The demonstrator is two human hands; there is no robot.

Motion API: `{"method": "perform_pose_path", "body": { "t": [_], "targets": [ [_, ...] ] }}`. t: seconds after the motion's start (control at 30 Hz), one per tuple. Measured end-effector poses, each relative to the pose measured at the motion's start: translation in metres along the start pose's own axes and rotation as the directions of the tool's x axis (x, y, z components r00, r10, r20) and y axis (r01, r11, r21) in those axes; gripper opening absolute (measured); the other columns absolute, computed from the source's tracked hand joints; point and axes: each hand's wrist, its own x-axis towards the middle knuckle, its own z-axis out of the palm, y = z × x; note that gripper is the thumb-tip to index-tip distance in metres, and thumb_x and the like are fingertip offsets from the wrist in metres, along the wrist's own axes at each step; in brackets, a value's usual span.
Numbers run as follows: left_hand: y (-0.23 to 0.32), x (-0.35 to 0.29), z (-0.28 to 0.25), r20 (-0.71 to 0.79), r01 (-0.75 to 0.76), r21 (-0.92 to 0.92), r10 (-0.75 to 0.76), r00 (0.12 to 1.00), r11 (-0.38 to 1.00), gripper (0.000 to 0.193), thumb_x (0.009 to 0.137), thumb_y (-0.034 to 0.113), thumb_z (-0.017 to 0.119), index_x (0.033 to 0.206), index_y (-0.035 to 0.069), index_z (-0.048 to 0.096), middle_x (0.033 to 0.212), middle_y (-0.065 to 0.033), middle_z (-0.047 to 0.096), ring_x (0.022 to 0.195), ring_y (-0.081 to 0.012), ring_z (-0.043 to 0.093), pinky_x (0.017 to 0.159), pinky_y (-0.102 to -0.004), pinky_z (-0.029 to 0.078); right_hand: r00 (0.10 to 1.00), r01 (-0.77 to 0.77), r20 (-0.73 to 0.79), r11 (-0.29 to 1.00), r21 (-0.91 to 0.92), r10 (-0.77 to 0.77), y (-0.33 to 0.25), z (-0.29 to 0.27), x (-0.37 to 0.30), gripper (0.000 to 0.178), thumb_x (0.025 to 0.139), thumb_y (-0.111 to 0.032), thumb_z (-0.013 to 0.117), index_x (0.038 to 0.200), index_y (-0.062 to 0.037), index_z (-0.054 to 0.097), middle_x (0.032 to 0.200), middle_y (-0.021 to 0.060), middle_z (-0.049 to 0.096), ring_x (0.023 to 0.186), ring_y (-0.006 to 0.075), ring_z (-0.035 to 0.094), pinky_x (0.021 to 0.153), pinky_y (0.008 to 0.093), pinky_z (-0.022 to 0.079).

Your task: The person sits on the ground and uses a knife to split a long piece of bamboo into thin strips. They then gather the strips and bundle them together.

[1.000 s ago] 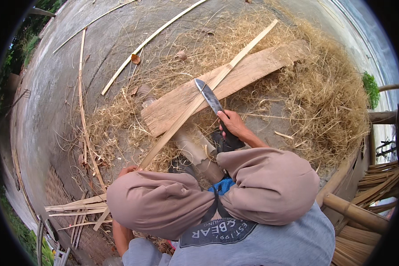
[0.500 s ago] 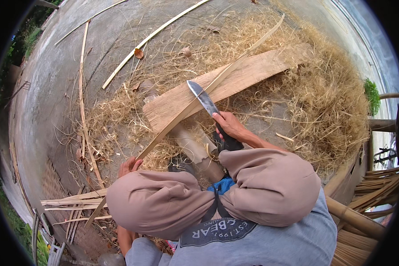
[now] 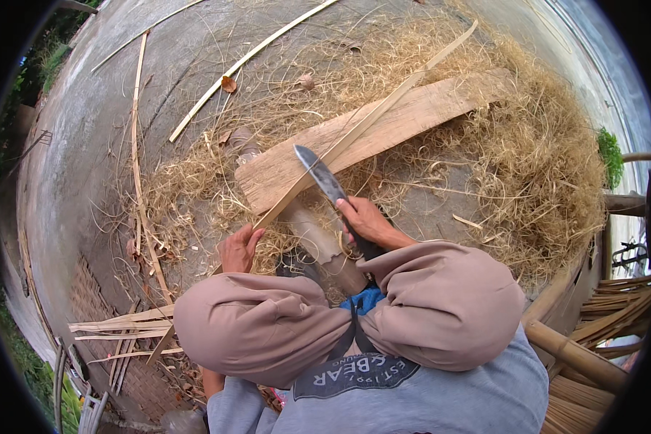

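My right hand (image 3: 369,221) is closed around the dark handle of a broad-bladed knife (image 3: 321,175). The blade lies across a long, pale strip that looks like bamboo (image 3: 369,120), just over the near-left end of a flat wooden board (image 3: 448,105). My left hand (image 3: 239,250) grips this strip nearer my left knee, below the blade. From there the strip runs over the board to the far right, and its near end passes behind my knee. A pale cylindrical piece (image 3: 312,237) sits under the board, between my legs.
Curly shavings (image 3: 550,159) lie heaped around the board, thickest on the right. Long strips (image 3: 242,61) rest on the concrete floor at the far left. More cut strips (image 3: 123,327) lie by my left knee. A bamboo pole (image 3: 575,354) and bundled strips stand at the right.
My left hand has moved forward and to the right, and the strip has shifted slightly toward the far right. The knife has moved a little left and nearer along the strip.
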Motion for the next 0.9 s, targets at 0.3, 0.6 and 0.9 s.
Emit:
{"method": "perform_pose_path", "body": {
  "t": [0.3,0.6,0.9],
  "targets": [
    [0.015,0.005,0.014,-0.025,0.029,-0.016,-0.029,0.999,0.999,0.047,0.096,0.040,0.070,0.076,0.002,0.052,0.064,-0.0193,0.049,0.057,-0.0368,0.042,0.056,-0.0454,0.036,0.998,0.012,0.066,0.997,-0.079,-0.007,0.000,0.007,0.010,0.041,0.108,-0.039,0.045,0.096,-0.0017,0.057,0.066,0.0057,0.060,0.049,0.0136,0.059,0.046,0.0307,0.049],
    [0.030,0.023,0.025,-0.063,-0.050,-0.078,0.045,0.997,0.996,0.050,0.095,0.046,0.070,0.074,0.003,0.055,0.064,-0.0184,0.054,0.057,-0.0381,0.049,0.056,-0.0468,0.039,0.984,-0.025,-0.168,0.978,0.209,0.061,0.006,0.008,0.014,0.039,0.109,-0.038,0.045,0.094,-0.0036,0.055,0.068,0.0056,0.060,0.051,0.0143,0.060,0.046,0.0315,0.050],
    [-0.046,0.008,-0.006,0.545,0.417,-0.329,-0.191,0.816,0.847,0.036,0.097,0.041,0.070,0.091,0.006,0.069,0.077,-0.0080,0.071,0.058,-0.0157,0.058,0.053,-0.0321,0.049,0.989,-0.143,0.020,0.892,0.428,0.149,-0.006,-0.030,0.024,0.037,0.105,-0.042,0.053,0.095,-0.0067,0.054,0.068,0.0025,0.059,0.047,0.0117,0.057,0.043,0.0292,0.052]
  ]
}}
